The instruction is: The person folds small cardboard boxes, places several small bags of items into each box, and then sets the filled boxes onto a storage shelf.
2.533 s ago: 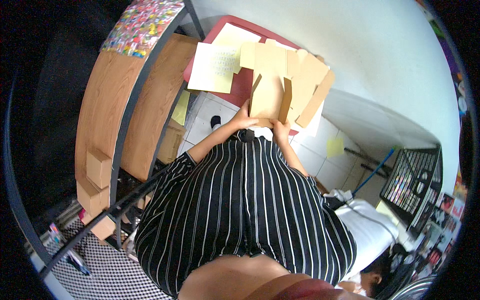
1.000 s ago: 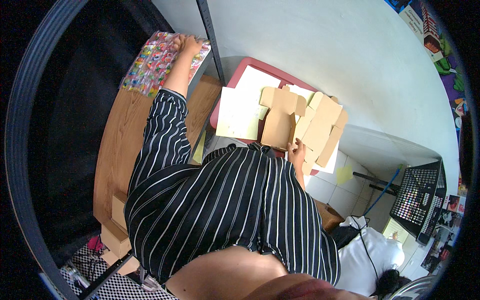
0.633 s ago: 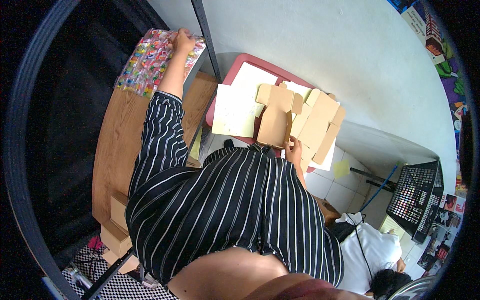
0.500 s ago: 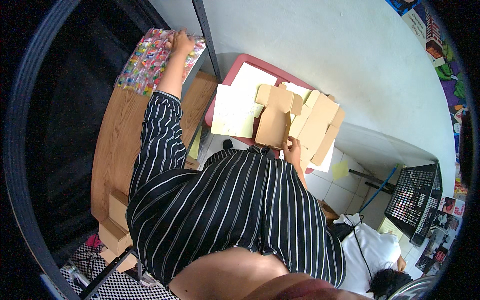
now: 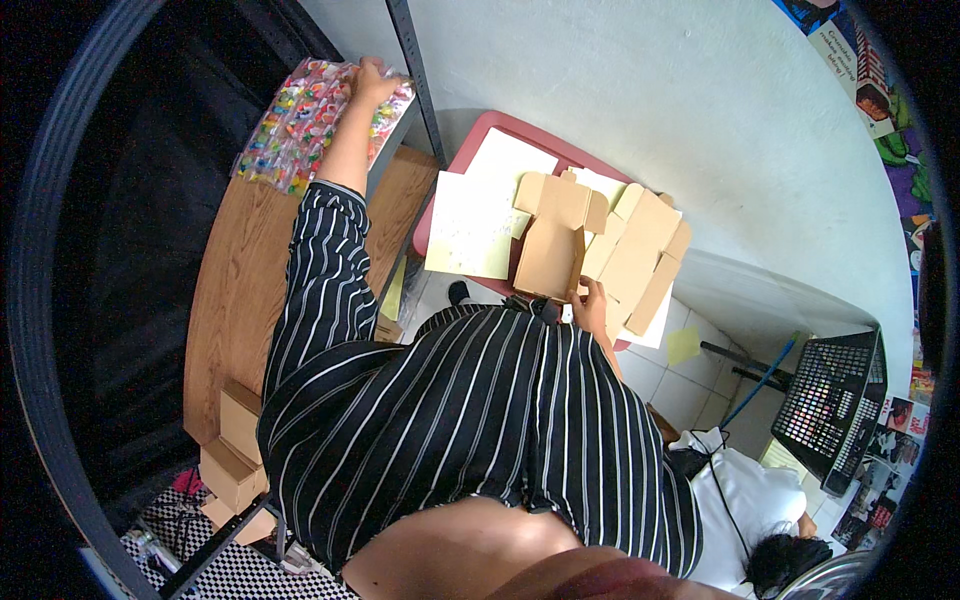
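My left hand is at the far end of a wide pile of clear plastic packets with small, brightly coloured pieces inside. Its fingers are curled down on a packet there, and the fingertips are partly hidden. Close to my body, my right hand grips the near right corner of an open brown cardboard box, whose lid and flaps are folded back. A small white item shows beside that hand; its kind is too small to tell.
The box stands on a red table with paper sheets and flattened cardboard boxes. Left is a wooden shelf with a dark metal post. A black plastic crate and a person in white are at right.
My left hand has shifted slightly to the right across the packets. Beside my right hand, a small white item now shows. The box has stayed in place.
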Motion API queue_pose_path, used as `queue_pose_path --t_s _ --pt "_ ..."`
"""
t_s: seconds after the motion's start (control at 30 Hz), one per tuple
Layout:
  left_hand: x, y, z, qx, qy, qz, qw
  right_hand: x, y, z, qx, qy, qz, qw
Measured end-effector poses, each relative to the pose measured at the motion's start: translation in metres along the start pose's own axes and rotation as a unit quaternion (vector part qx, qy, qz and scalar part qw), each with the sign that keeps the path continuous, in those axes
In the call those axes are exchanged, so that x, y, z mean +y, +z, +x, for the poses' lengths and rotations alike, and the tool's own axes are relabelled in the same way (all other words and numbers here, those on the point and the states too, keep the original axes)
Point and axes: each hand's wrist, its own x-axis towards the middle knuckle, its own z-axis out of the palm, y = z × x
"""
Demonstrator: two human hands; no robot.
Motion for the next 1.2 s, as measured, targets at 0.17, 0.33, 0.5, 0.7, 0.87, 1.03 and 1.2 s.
queue_pose_path --t_s 0.17,0.33,0.5,0.7,0.87,1.03,1.2 --pt "0.010 -0.011 0.003 0.061 0.016 -0.236 0.970 -0.009 -0.006 0.003 0.009 0.020 -0.002 1.000" --pt "0.035 -0.034 -0.044 0.155 0.048 -0.450 0.878 -0.012 -0.009 0.005 0.025 0.056 0.003 0.998" --pt "0.077 -0.076 -0.112 0.205 0.037 -0.567 0.797 -0.018 -0.015 0.013 0.091 0.007 -0.025 0.996" --pt "0.099 -0.052 -0.206 0.102 -0.088 -0.600 0.788 -0.010 -0.012 0.020 0.072 0.017 -0.027 0.997" --pt "0.094 0.009 -0.278 -0.038 -0.124 -0.560 0.818 -0.010 -0.005 0.029 0.025 -0.017 0.001 1.000" --pt "0.136 0.038 -0.311 -0.193 -0.118 -0.546 0.807 -0.010 -0.004 0.033 -0.012 -0.010 0.025 1.000" --pt "0.157 0.064 -0.317 -0.299 -0.093 -0.505 0.804 -0.004 -0.004 0.029 0.019 -0.014 -0.046 0.999"
